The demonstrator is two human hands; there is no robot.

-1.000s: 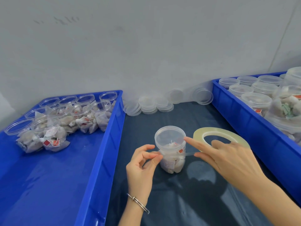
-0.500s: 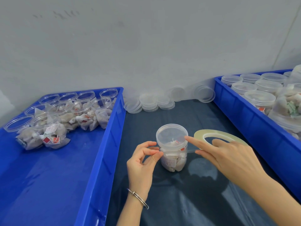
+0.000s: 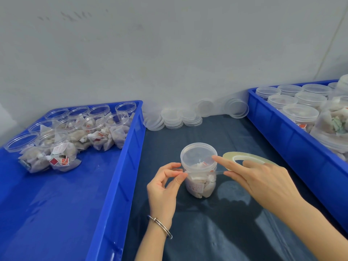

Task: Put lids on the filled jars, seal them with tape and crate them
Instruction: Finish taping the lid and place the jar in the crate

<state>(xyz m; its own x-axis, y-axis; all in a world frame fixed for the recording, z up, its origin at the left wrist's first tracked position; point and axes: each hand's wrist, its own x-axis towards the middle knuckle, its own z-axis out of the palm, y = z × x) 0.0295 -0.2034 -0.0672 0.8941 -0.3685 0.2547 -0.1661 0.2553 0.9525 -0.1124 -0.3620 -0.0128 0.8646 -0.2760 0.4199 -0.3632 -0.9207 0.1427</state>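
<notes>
A clear lidded jar (image 3: pixel 200 176) filled with tea bags stands on the dark table between two blue crates. My left hand (image 3: pixel 165 187) pinches the free end of a clear tape strip against the jar's left side, just under the lid. My right hand (image 3: pixel 259 179) holds the thin tape roll (image 3: pixel 244 158) to the right of the jar, with its index fingertip pressing on the lid's rim. The tape strip runs from the roll across the jar's front.
The left blue crate (image 3: pixel 120 178) holds several open filled jars (image 3: pixel 62 140). The right blue crate (image 3: pixel 293 144) holds several lidded jars (image 3: pixel 299 113). Stacks of loose clear lids (image 3: pixel 173 119) lie along the wall at the back of the table.
The jar and both hands stay nearly in place. My left hand has shifted slightly closer to the jar's side with the tape end, and the strip now lies across the jar's front.
</notes>
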